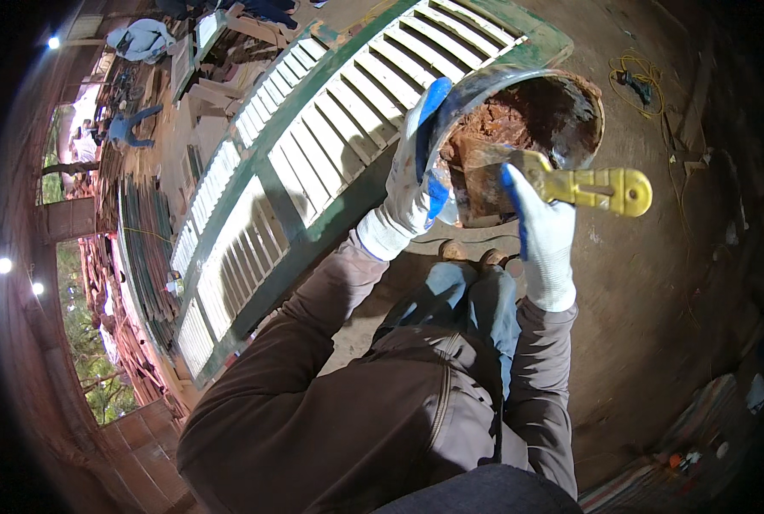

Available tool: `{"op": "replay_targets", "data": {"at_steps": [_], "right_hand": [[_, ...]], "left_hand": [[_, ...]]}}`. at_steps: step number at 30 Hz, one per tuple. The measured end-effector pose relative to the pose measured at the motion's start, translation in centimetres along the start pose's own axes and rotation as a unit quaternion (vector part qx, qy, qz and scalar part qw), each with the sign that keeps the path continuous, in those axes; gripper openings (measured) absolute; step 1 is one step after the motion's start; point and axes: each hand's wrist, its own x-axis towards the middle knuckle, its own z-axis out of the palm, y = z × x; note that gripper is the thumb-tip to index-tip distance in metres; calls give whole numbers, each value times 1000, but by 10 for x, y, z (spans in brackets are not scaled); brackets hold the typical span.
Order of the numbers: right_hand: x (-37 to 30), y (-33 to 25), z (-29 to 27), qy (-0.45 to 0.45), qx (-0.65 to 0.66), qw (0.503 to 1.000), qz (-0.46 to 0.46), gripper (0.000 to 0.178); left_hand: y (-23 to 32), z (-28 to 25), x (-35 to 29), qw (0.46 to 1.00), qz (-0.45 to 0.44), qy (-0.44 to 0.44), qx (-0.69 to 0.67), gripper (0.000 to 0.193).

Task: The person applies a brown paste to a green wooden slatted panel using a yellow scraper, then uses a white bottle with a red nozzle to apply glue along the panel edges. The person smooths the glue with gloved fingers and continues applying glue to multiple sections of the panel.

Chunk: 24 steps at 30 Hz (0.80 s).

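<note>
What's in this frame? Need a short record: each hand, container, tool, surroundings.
left_hand: white-and-blue gloved left hand, gripping the container's left side
right_hand: gloved right hand, holding the scraper
container: round container, mouth facing the camera
contents: reddish-brown paste
tool: yellow-handled scraper, blade at the container's mouth; paste contact unclear
nearby: green-framed panel with white slats, left of the container
background: person in blue, far left

Your scraper handle [562, 183] is glossy yellow plastic. The container [577, 128] wall is smooth and smeared; the brown paste [495, 120] looks rough and moist. You wear matt knitted gloves [549, 253] with smooth blue coating. The louvred panel [272, 199] looks like painted wood.
</note>
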Motion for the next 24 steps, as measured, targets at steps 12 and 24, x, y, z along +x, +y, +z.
{"op": "replay_targets", "data": {"at_steps": [12, 24], "right_hand": [[10, 0, -1, 20, 19, 1000, -1, 34], [20, 25, 3, 4, 169, 983, 68, 29]], "left_hand": [[-9, 5, 2, 995, -7, -70, -66, 122], [5, -8, 16, 988, -78, -126, -50, 118]]}}
